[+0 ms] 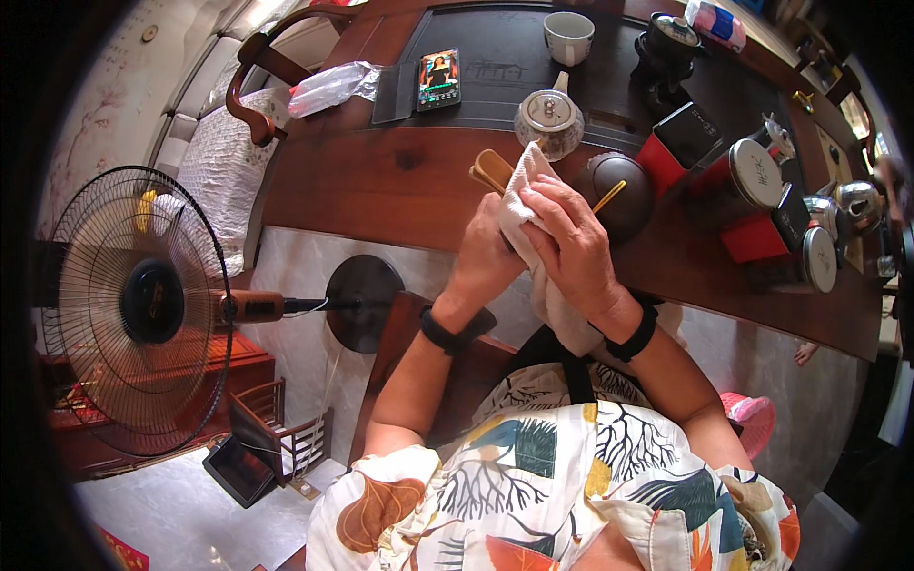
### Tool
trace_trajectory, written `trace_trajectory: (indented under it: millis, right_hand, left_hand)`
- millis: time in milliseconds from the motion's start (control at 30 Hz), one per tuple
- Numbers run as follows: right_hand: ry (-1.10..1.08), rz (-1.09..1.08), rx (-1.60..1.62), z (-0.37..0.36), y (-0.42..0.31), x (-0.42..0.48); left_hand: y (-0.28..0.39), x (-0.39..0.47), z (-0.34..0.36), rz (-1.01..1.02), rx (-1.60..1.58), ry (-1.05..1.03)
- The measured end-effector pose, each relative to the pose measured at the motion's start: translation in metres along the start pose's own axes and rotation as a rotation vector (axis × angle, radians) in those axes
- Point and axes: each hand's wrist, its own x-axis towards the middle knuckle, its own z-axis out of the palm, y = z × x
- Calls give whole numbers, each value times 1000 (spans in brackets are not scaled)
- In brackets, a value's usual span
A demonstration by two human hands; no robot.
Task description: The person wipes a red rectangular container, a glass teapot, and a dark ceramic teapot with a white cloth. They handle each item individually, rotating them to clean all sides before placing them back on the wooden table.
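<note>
My left hand [485,253] grips the lower part of a wooden-ended utensil [493,170], whose flat tips stick up past the fingers; what kind it is I cannot tell. A white cloth [550,292] hangs from my right hand [568,239], which presses it against the held piece. The two hands meet just over the near edge of the wooden table [343,185]. Beyond them stands a patterned teapot [550,121] with a metal-looking lid. Right of my right hand is a dark round vessel [621,196] with a yellow stick across it.
A phone [439,78] with a lit screen, a plastic bag [335,87] and a white cup [569,37] lie or stand farther back. Several tins, including a red and black one [682,146], crowd the right side. A standing fan [151,301] is at the left.
</note>
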Motion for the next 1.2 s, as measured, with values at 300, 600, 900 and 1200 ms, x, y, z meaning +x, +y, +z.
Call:
trace_trajectory:
  millis: [300, 600, 900, 1200]
  right_hand:
    - [6, -1, 76, -5, 4, -3]
    - [-53, 36, 109, -17, 1, 3]
    - [100, 167, 354, -29, 0, -8]
    - [209, 215, 424, -53, -9, -23]
  left_hand:
    - [10, 0, 0, 33, -126, 27]
    - [11, -1, 6, 24, -115, 88]
    - [20, 9, 7, -21, -22, 88]
    - [30, 16, 10, -131, -78, 71]
